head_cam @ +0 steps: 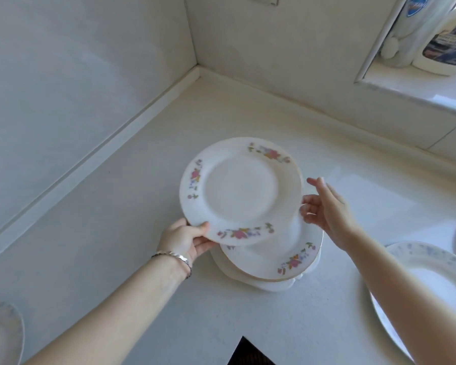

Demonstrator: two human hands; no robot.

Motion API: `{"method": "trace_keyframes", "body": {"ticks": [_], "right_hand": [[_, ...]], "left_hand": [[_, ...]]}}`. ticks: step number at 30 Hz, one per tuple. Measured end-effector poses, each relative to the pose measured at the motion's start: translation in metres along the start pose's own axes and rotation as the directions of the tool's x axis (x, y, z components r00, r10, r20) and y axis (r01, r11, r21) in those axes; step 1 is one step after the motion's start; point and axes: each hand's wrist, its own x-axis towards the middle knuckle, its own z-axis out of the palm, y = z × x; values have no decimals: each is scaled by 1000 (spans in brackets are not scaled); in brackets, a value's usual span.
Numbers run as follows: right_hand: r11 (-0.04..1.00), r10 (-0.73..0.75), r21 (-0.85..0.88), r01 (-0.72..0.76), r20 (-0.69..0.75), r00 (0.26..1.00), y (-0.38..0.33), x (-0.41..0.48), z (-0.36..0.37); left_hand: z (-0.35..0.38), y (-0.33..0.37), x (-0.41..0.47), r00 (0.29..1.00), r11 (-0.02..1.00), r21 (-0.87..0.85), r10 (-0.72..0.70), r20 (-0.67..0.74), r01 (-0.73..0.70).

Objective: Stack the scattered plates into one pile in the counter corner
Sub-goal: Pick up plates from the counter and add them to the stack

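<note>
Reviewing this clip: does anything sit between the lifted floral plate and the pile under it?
Nothing visible does. The left hand grips the floral plate by its near rim above the pile, whose visible top is bare. The right hand is open at the plate's right rim.

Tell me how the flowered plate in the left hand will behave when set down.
Probably stiff and breakable: the plate looks like glazed ceramic. Its glossy rim may slip, as the left hand pinches only one edge. It could slide on the pile, whose plates sit unevenly.
</note>
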Motion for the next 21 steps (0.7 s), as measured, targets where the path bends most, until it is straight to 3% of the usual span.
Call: {"method": "trace_keyframes", "body": {"ticks": [2,5,12,17,21], "right_hand": [[992,31,-121,-29,14,999,-2,-5,-9],[929,-14,-368,-41,-145,989,10,-13,-25],[879,36,-464,-114,-174,984,49,-23,-43],[791,-57,-610,-47,-149,987,58,-27,-35],[682,-61,-729,-61,-140,988,55,-28,-30]], "left_hand": [[15,-11,-2,999,996,83,-20,36,17],[28,-28,1,994,980,187,-78,72,63],[29,-38,5,984,917,379,-161,71,122],[12,-42,11,982,739,662,-188,22,126],[10,-39,13,979,604,791,-199,38,92]]}}
